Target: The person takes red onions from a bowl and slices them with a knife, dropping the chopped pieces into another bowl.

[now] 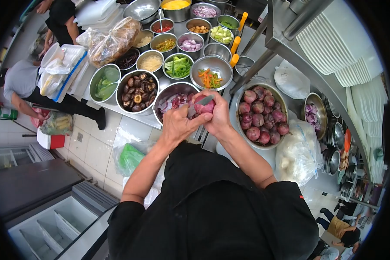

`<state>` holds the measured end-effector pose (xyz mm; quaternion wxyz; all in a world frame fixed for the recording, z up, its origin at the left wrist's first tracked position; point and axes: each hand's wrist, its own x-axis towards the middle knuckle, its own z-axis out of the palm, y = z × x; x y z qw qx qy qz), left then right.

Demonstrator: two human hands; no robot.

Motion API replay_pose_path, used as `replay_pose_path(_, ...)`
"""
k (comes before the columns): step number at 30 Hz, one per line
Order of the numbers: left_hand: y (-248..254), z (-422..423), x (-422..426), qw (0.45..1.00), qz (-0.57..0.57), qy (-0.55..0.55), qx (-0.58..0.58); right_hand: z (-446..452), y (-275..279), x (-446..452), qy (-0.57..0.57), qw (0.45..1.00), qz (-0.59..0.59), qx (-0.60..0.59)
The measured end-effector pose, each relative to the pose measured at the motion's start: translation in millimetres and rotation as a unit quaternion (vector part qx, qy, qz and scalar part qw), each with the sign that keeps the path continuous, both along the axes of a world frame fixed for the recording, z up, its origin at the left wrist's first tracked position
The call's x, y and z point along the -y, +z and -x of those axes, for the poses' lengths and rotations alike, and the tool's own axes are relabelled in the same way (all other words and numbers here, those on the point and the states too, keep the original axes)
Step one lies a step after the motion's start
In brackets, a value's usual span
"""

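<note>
In front of my chest, my right hand (219, 113) is wrapped round a red onion (205, 107). My left hand (177, 125) is closed beside it, curled on what looks like a small knife; its grey blade (205, 100) lies against the onion and the handle is hidden in my fingers. Just under both hands stands a steel bowl (157, 107) with pieces of red onion in it. To the right, a large steel bowl (239, 123) is full of whole red onions (264, 113).
Several steel bowls hold dark mushrooms (138, 92), green leaves (105, 83), sliced green pepper (177, 66) and carrot strips (210, 79). A metal shelf post (255, 69) rises at right, near a bag of pale contents (295, 151). Other people (24, 82) work at far left.
</note>
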<state>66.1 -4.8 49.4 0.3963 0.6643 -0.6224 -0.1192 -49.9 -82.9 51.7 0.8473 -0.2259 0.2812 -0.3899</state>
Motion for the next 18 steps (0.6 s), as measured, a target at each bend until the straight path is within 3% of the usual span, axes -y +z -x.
replay_pose_path(2,9,-5,1,0.994,0.039,-0.051,0.089,4,0,-1,0.034,0.997,0.036,-0.065)
replay_pose_path(8,-16,-6,8,0.997,0.06,-0.054,0.007,3,-11,3,0.017,0.997,-0.006,-0.08)
replay_pose_path(11,-35,-11,5,0.965,0.156,-0.136,0.162,4,-8,3,0.027,0.993,-0.026,-0.11)
replay_pose_path(13,-38,-10,5,0.961,0.178,-0.131,0.165,6,-10,3,0.059,0.992,-0.003,-0.109)
replay_pose_path(14,-30,-10,2,0.972,0.125,-0.128,0.154,6,-14,6,0.08,0.992,0.025,-0.094)
replay_pose_path(15,-41,-11,7,0.971,0.155,-0.139,0.114,7,-8,7,0.116,0.99,0.036,-0.071)
replay_pose_path(16,-20,-9,-2,0.996,-0.016,-0.083,0.041,10,2,6,0.151,0.986,0.045,-0.052)
replay_pose_path(18,-18,-9,-3,0.99,-0.075,-0.077,-0.093,17,9,7,0.216,0.971,0.104,-0.02)
